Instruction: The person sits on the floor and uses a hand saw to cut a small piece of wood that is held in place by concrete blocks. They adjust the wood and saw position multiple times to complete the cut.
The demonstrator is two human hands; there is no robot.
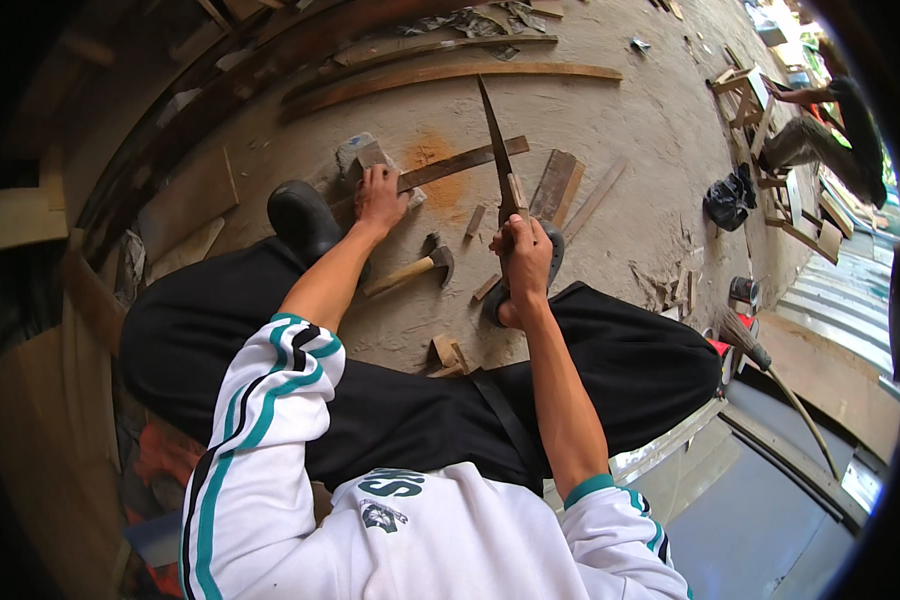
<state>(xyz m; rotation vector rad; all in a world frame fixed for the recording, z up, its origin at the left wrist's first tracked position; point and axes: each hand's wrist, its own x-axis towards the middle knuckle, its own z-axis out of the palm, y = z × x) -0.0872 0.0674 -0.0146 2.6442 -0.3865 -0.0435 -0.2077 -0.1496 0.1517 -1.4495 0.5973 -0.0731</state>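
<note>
My left hand point(380, 200) is closed on a narrow dark wooden strip point(460, 165), pressing it over a grey block point(355, 150) beside my left shoe point(305, 220). The strip's far end points up and to the right. In my right hand point(525, 255) is a handsaw point(498, 135), gripped by its handle. Its blade points away from me and crosses the strip near the free end; I cannot tell whether the teeth touch the wood. Orange sawdust point(432, 165) lies on the ground beneath the strip. Between my legs rests a hammer point(410, 272) with a wooden handle.
Wooden offcuts point(558, 188) lie near the saw, and long planks point(450, 75) lie beyond. At the right are a black plastic bag point(730, 197), a tin can point(743, 290) and a broom point(745, 335). Another person point(830, 140) sits at the far right near wooden frames.
</note>
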